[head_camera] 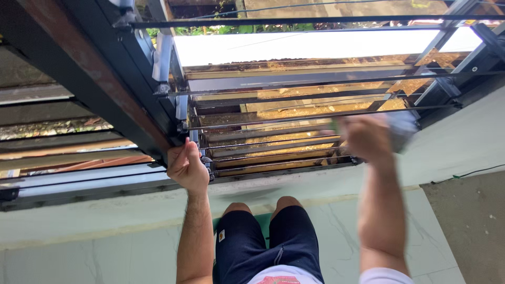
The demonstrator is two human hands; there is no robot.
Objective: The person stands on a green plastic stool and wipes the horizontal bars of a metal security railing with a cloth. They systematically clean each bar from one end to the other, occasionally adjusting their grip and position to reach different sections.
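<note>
I look down at a louvre window point(273, 113) with several glass slats and thin black bars in front of it. My left hand point(187, 165) grips the dark window frame point(158, 137) at the slats' left end, fingers curled on its edge. My right hand point(368, 138) is blurred with motion and presses a pale cloth point(402, 130) against the lower slats at the right side. My knees in dark shorts point(268, 239) show below, between my arms.
A second louvre panel point(58, 152) lies to the left of the frame. A pale green wall and sill point(105, 221) run below the windows. A thin wire point(473, 172) crosses the wall at right, above a grey concrete patch point(468, 226).
</note>
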